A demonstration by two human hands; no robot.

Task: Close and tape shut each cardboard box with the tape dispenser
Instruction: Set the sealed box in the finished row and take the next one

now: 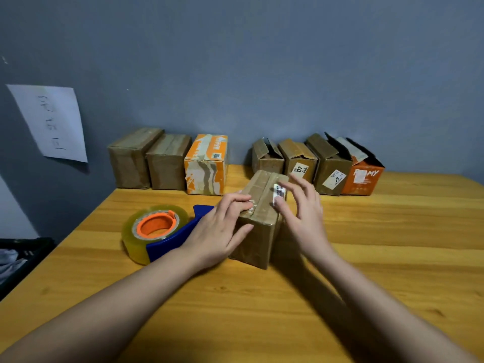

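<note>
The counter (262, 297) is honey-yellow wood with darker grain streaks, set against a flat grey-blue wall (262, 61) that carries a white sheet of paper (52, 121) with faint grey writing. The tape dispenser (167, 239) is blue with an orange hub and a yellowish clear roll. Along the counter's far edge most boxes are plain brown; one box (205, 165) is orange with white and tan streaks, and the box at the right end (362, 179) is orange with white lettering and black flaps.

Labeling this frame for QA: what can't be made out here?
- Head view: the box in hand, whether its top seam is taped; left hand and right hand cover it.
- Tape dispenser: its cutting end is hidden behind the left hand.
- Paper on the wall: writing too faint to read.
- Labels on the open boxes at the back: too small.
</note>
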